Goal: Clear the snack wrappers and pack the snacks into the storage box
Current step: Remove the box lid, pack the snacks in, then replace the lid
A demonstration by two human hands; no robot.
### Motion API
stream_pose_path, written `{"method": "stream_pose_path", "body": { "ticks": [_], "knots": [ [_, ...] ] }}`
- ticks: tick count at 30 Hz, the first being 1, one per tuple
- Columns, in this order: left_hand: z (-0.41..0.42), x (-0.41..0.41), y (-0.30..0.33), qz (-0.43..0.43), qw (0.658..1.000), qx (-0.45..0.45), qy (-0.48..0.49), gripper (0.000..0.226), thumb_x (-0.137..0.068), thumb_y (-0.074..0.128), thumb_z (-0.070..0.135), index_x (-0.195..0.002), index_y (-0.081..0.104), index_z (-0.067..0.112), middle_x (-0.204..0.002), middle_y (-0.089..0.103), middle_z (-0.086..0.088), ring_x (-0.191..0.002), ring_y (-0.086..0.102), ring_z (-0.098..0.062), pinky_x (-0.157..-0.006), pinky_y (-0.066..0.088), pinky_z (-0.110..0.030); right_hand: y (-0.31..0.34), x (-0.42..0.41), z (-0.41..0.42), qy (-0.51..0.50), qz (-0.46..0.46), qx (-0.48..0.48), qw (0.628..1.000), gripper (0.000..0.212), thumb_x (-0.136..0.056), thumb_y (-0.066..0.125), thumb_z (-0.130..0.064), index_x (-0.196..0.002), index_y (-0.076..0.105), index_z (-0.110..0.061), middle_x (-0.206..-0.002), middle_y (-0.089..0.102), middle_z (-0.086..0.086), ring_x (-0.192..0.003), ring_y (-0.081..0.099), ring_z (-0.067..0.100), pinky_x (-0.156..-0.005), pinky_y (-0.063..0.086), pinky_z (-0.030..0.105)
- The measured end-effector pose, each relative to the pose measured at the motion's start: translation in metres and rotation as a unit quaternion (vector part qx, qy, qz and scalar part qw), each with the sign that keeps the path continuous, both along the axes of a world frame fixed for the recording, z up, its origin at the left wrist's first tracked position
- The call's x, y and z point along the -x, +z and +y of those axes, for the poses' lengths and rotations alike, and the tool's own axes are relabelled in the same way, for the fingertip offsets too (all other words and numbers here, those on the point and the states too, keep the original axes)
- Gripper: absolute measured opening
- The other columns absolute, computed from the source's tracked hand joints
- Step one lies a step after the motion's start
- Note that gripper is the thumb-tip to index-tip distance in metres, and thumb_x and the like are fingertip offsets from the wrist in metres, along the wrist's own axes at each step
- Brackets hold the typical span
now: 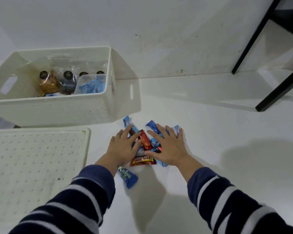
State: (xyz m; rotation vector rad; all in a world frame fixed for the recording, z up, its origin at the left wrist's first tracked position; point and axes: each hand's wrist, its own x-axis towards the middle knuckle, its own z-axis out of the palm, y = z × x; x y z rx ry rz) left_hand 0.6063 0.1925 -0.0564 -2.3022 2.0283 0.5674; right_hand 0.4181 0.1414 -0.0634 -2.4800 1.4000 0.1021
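Note:
A small heap of wrapped snack bars lies on the white floor: a red bar [145, 141], a red Beng-Beng bar [142, 160], several blue ones [153, 127] and a blue Kalpa bar [128, 178] nearest me. My left hand [123, 147] rests flat on the heap's left side, fingers spread. My right hand [167, 146] lies flat on its right side, fingers spread too. Neither hand has closed around a bar. The cream storage box [57, 110] stands open at the left, holding bagged snacks and a clear tub of blue packets [91, 85].
The box's perforated cream lid [35, 159] lies flat on the floor left of my arms. A white wall runs behind. Black furniture legs [277, 92] stand at the far right.

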Motion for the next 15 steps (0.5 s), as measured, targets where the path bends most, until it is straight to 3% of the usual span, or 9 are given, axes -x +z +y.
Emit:
{"method": "stream_pose_path", "body": {
  "ticks": [4,8,12,15],
  "knots": [
    [0.042,-0.006,0.002,-0.011,1.000,0.001,-0.016,0.089,-0.069,-0.007,0.077,-0.147,0.019,0.044,-0.161,0.001,0.004,-0.144,0.014,-0.027,-0.114,0.020,-0.045,-0.002,0.000,0.023,0.000,0.006,0.001,1.000,0.100,-0.052,0.003,-0.095,-0.144,0.009,-0.055,-0.161,-0.001,-0.009,-0.149,0.003,0.025,-0.112,-0.001,0.067],
    [0.079,-0.009,0.000,-0.022,0.998,0.009,-0.059,0.106,-0.055,-0.008,0.094,-0.148,0.003,0.046,-0.160,-0.010,0.002,-0.147,0.003,-0.032,-0.116,0.012,-0.052,-0.003,0.003,0.045,0.017,0.017,-0.002,1.000,0.105,-0.047,0.005,-0.097,-0.144,0.006,-0.055,-0.161,-0.005,-0.007,-0.149,0.000,0.027,-0.111,-0.002,0.067],
    [0.096,-0.012,-0.019,-0.008,0.994,0.051,-0.094,0.102,-0.061,0.023,0.096,-0.145,-0.010,0.050,-0.160,-0.015,0.002,-0.146,-0.008,-0.037,-0.114,0.004,-0.061,-0.010,0.006,0.065,0.041,0.024,0.031,0.998,0.102,-0.056,0.019,-0.096,-0.146,0.005,-0.051,-0.162,-0.003,-0.005,-0.149,0.003,0.025,-0.114,0.002,0.063],
    [0.097,-0.014,-0.033,0.012,0.989,0.097,-0.110,0.095,-0.068,0.032,0.090,-0.146,-0.002,0.050,-0.161,-0.005,-0.001,-0.147,-0.004,-0.036,-0.113,0.004,-0.060,-0.016,0.008,0.073,0.046,-0.008,0.084,0.995,0.090,-0.066,0.030,-0.090,-0.144,0.025,-0.047,-0.159,0.018,-0.004,-0.145,0.023,0.023,-0.110,0.021,0.059]
  ]
}}
